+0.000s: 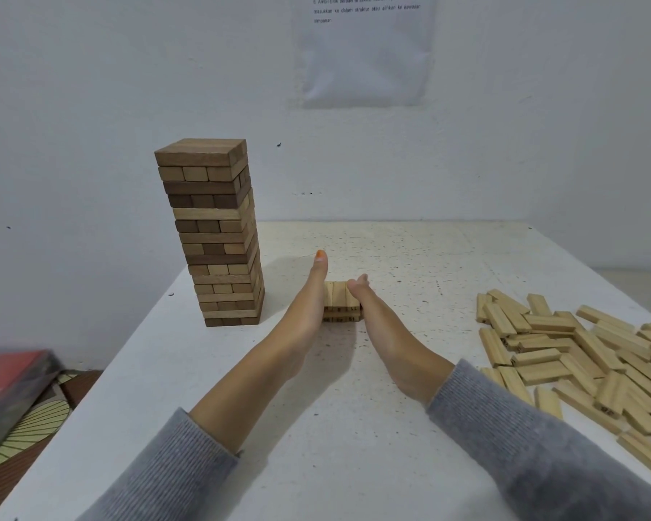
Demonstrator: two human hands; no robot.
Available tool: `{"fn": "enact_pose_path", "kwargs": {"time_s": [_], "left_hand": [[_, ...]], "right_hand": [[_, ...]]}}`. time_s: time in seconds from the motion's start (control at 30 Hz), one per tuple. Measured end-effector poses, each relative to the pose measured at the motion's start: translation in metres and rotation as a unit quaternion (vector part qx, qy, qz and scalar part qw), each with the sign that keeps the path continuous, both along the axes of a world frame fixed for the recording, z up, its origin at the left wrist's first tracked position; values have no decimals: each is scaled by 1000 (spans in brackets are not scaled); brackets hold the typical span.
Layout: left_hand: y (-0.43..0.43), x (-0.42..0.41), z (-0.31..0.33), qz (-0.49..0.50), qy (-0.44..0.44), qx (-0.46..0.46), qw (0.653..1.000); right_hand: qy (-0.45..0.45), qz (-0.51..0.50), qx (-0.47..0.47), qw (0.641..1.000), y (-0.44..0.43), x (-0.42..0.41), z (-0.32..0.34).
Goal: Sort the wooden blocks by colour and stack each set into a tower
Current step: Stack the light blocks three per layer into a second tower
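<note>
Flat, straight-fingered left hand [309,295] and right hand [369,302] press the pale stack [341,304] between them; brown tower [213,235] at ten o'clock.

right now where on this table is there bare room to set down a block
Bare: the far strip of the white speckled table, behind the low pale wooden stack that the left hand and right hand press, from the tall brown wooden tower rightwards; also the near patch between the grey sleeves. Crowded: the right side, under loose pale wooden blocks.

Soft even light, faint shadow beside the tower [218,238], edges bowed (lower-left blurred)
</note>
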State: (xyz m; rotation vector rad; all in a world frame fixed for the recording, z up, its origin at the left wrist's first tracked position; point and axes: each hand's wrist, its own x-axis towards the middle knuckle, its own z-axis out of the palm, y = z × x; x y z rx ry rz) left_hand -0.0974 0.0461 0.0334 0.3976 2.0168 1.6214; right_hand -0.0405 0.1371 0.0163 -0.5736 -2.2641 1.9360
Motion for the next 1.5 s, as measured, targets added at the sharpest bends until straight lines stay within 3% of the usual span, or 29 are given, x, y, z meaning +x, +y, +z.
{"fn": "enact_pose_path", "kwargs": {"time_s": [0.3,0.53,0.63,1.13,1.23,1.3,1.43,1.5], "left_hand": [[-2,7,7,23,30,9,999],[-2,15,10,75,225,73,969],[4,22,13,92,244,107,960],[80,105,12,-154,272,99,945],[92,114,4,-197,277,61,938],[97,120,-2,-218,277,28,935],[101,127,-13,-254,329,-58,908],[102,129,-17,-261,377,-87,884]], "right_hand": [[23,-24,-29,999,-1,4,6],[125,-130,16,983,17,19,39],[163,-148,14,975,29,44,51],[196,-245,35,949,93,167,39],[167,-258,85,948,109,183,31],[127,-253,166,945,119,194,24],[35,-124,359,924,132,213,11],[-2,-82,405,911,134,217,5]]}}
